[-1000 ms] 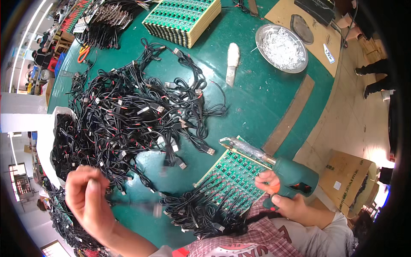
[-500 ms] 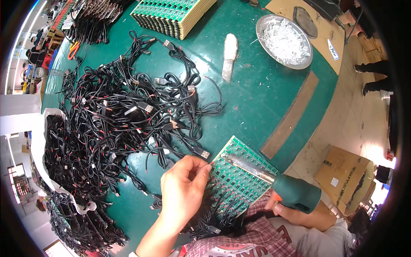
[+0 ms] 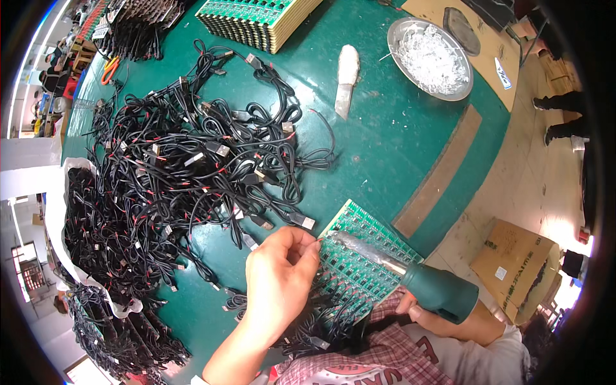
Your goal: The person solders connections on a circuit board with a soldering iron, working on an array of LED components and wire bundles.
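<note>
A green circuit board panel (image 3: 362, 221) covered in rows of small parts lies tilted in front of me. Black cables with bare red ends hang off its lower side. My left hand (image 3: 282, 273) is closed in a pinch at the panel's left edge, with a bit of red wire just showing at the fingertips. My right hand (image 3: 420, 308) grips a soldering iron (image 3: 443, 292) by its dark green handle. Its metal barrel reaches left across the panel, the tip close beside my left fingertips. Whether the tip touches the wire is too small to tell.
A big tangle of black USB cables (image 3: 192, 154) covers the table's left side. Beyond are a stack of circuit panels (image 3: 273, 32), a knife with a wrapped handle (image 3: 346, 77) and a metal bowl (image 3: 393, 48) of whitish bits. A cardboard box (image 3: 513, 269) stands on the right.
The soldering iron has slid slightly left, its tip nearer my left fingertips. My left hand keeps its pinch by the panel edge. The whole view has shifted a little.
</note>
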